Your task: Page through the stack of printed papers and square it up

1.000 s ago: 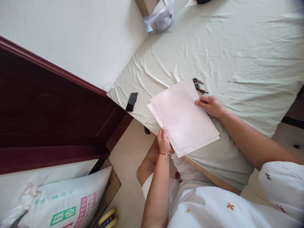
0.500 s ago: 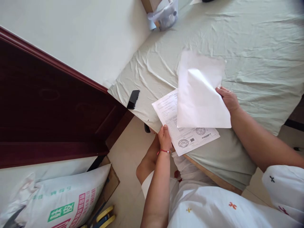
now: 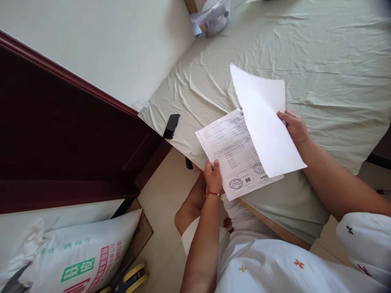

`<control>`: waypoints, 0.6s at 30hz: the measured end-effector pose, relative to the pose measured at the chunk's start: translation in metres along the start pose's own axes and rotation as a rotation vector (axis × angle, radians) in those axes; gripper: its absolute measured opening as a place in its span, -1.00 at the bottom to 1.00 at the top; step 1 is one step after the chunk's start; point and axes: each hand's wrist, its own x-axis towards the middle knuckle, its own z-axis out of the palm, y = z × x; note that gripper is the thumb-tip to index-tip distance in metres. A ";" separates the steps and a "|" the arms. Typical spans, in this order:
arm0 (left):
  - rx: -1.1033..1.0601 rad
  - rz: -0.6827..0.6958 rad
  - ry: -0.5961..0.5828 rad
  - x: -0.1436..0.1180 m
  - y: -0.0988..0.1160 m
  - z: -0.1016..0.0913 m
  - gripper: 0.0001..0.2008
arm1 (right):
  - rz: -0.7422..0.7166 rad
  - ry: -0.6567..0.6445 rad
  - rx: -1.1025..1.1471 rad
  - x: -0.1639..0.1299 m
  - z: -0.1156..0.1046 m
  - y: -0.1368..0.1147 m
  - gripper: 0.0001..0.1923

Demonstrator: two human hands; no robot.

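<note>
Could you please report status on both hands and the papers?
Left hand gripping printed page. Right hand holding white sheet. White sheet partly covering printed page.

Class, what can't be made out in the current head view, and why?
All in the head view:
Printed sheet: its right part is hidden by the white sheet; its fine print is too small to read.
White sheet: its underside faces away.
Right hand: some fingers are hidden behind the white sheet.
Sack: cut off by the bottom edge.
Box: cut off by the top edge.
</note>
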 end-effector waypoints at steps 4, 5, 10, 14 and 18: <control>-0.004 -0.005 0.018 -0.001 0.004 0.002 -0.47 | -0.066 -0.071 -0.083 -0.011 0.010 0.002 -0.57; -0.005 -0.005 0.022 -0.001 0.005 0.003 -0.47 | -0.082 -0.087 -0.112 -0.012 0.011 0.005 -0.60; 0.043 0.011 0.043 -0.002 0.007 0.003 -0.46 | -0.234 -0.164 -0.431 -0.003 0.008 0.018 -0.75; 0.155 0.086 0.058 -0.002 0.006 0.001 -0.47 | -0.310 -0.154 -0.716 0.004 0.004 0.021 -0.68; 0.136 0.100 0.045 -0.001 0.005 0.001 -0.51 | -0.358 -0.154 -0.860 0.004 0.006 0.018 -0.60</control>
